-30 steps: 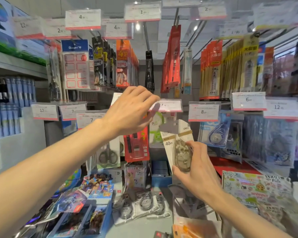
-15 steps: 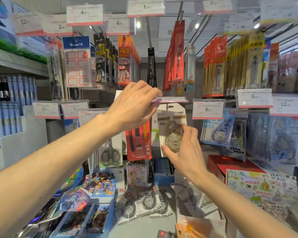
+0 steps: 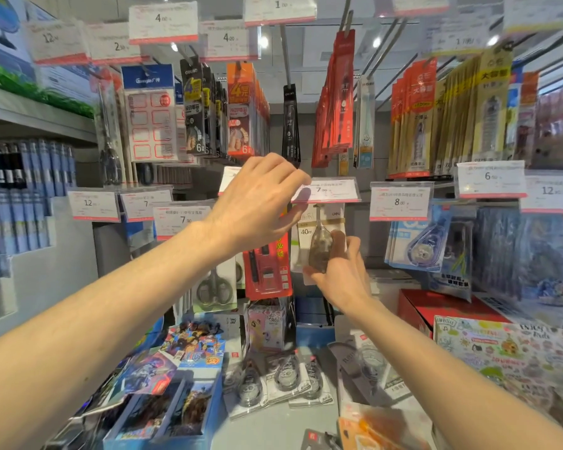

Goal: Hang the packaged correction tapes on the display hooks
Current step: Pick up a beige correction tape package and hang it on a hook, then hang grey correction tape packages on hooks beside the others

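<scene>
Left hand [image 3: 257, 203] lifting price tag [image 3: 330, 190], right hand [image 3: 338, 274] gripping correction tape pack [image 3: 319, 235]

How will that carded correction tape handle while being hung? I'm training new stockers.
The correction tape is a flat card with a clear blister, so probably light and fairly stiff. The right hand pinches only its lower end; the top may wobble. The blister looks smooth, perhaps slippery.

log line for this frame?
left hand: lifting price tag | right hand: holding correction tape pack under hook | spare packs: on counter
</scene>
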Motion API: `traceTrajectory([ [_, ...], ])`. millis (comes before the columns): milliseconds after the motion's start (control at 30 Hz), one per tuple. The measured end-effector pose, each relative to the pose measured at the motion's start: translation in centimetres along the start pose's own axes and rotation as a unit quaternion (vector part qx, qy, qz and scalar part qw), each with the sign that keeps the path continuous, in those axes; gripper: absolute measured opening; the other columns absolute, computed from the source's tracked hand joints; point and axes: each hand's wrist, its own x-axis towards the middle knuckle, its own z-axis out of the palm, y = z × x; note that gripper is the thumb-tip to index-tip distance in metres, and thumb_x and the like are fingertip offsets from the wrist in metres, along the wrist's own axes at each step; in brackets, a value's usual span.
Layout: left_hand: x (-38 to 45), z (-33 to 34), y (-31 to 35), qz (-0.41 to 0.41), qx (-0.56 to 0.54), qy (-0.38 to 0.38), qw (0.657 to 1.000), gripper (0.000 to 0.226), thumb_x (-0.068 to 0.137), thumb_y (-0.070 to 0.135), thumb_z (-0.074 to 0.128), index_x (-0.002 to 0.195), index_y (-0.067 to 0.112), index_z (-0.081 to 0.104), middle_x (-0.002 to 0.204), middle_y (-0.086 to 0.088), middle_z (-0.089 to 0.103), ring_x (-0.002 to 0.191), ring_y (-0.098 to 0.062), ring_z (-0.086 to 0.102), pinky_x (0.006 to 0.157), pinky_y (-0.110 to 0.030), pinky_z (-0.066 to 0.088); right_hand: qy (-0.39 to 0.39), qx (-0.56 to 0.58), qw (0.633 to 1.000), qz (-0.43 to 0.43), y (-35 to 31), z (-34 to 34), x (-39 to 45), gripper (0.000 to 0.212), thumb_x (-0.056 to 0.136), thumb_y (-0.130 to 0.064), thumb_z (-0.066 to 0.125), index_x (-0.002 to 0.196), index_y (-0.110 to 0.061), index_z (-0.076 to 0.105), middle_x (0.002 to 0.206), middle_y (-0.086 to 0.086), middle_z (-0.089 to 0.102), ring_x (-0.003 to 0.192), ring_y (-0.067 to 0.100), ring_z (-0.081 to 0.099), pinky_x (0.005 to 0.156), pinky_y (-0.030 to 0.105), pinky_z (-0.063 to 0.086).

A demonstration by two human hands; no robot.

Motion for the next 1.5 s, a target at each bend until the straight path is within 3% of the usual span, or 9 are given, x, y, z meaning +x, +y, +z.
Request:
traceTrajectory([
  [167,-1.3,0.1,0.4,0.019,-0.001,-0.001,1.000,0.024,0.101,0.029,0.052,0.115,0.012,0.062,0.117,-0.005,0.068,0.117,-0.028,0.058,0.099,-0.041,0.046,-0.043,-0.056,0.997,0.018,1.2,0.2,0.1,0.063,0.084,-0.054,0.069,0.122,-0.009,0.048,0.146,0.014,0.030,0.111,0.040,0.057,0.090,0.046,0.052],
  [300,-3.6,0.7,1.9,0.028,-0.027,0.014,0.999,0.030,0.093,0.022,0.063,0.119,0.006,0.064,0.126,-0.011,0.065,0.120,-0.034,0.058,0.097,-0.045,0.049,-0.060,-0.035,0.997,0.018,3.2,-0.9,-1.6,0.090,0.084,-0.052,0.070,0.149,-0.016,0.019,0.142,0.022,0.039,0.124,0.040,0.050,0.098,0.046,0.047],
  [600,-13.1,5.6,8.9,-0.076,-0.184,-0.122,0.972,0.031,0.094,0.032,0.055,0.119,0.015,0.060,0.115,-0.002,0.062,0.103,-0.027,0.060,0.084,-0.044,0.052,-0.299,-0.182,0.936,-0.035,8.3,-1.5,-6.5,0.042,0.089,-0.044,0.064,0.123,-0.020,0.060,0.130,0.007,0.055,0.118,0.027,0.055,0.098,0.037,0.045],
  [767,-18.4,10.4,11.6,-0.239,-0.234,-0.368,0.868,0.040,0.097,0.038,0.052,0.134,0.023,0.048,0.132,-0.001,0.052,0.126,-0.026,0.053,0.099,-0.040,0.045,-0.326,-0.231,0.916,0.031,11.3,0.8,-7.3,0.052,0.090,-0.049,0.059,0.129,-0.016,0.054,0.129,0.015,0.050,0.121,0.035,0.050,0.100,0.040,0.043],
  [1000,-22.7,13.0,13.7,-0.310,-0.297,-0.460,0.778,0.048,0.098,0.042,0.052,0.142,0.024,0.045,0.139,-0.001,0.051,0.129,-0.022,0.050,0.109,-0.038,0.042,-0.317,-0.202,0.921,0.099,13.2,2.4,-7.5,0.065,0.084,-0.052,0.065,0.133,-0.015,0.043,0.125,0.012,0.056,0.114,0.032,0.053,0.090,0.037,0.044],
  [1233,-20.6,12.8,13.7,-0.409,-0.386,-0.367,0.741,0.035,0.100,0.042,0.051,0.129,0.023,0.054,0.114,0.006,0.066,0.101,-0.014,0.063,0.094,-0.034,0.050,-0.227,-0.140,0.964,0.014,11.5,1.3,-7.8,0.065,0.068,-0.051,0.069,0.123,-0.021,0.051,0.111,0.000,0.065,0.105,0.025,0.061,0.082,0.038,0.051],
  [1333,-18.8,12.5,13.8,-0.484,-0.485,-0.295,0.666,0.026,0.103,0.036,0.052,0.127,0.026,0.046,0.095,0.006,0.069,0.084,-0.013,0.068,0.083,-0.030,0.049,-0.222,-0.082,0.971,-0.030,9.8,0.7,-8.2,0.076,0.069,-0.048,0.070,0.136,-0.022,0.045,0.119,-0.001,0.062,0.107,0.021,0.058,0.087,0.036,0.049],
  [1433,-17.8,12.6,13.4,-0.572,-0.579,-0.208,0.543,0.028,0.104,0.021,0.053,0.131,0.016,0.046,0.102,-0.010,0.072,0.079,-0.021,0.070,0.074,-0.035,0.056,-0.236,-0.035,0.968,-0.082,7.9,1.1,-9.1,0.082,0.072,-0.042,0.075,0.143,-0.021,0.040,0.128,-0.003,0.056,0.114,0.016,0.051,0.093,0.028,0.043],
  [1500,-17.8,12.4,12.9,-0.597,-0.587,-0.174,0.518,0.027,0.103,0.011,0.053,0.130,0.012,0.049,0.105,-0.013,0.073,0.077,-0.019,0.073,0.067,-0.031,0.062,-0.239,-0.015,0.965,-0.108,7.0,1.7,-9.7,0.081,0.073,-0.042,0.075,0.143,-0.024,0.038,0.130,-0.007,0.052,0.117,0.013,0.047,0.095,0.024,0.039],
])
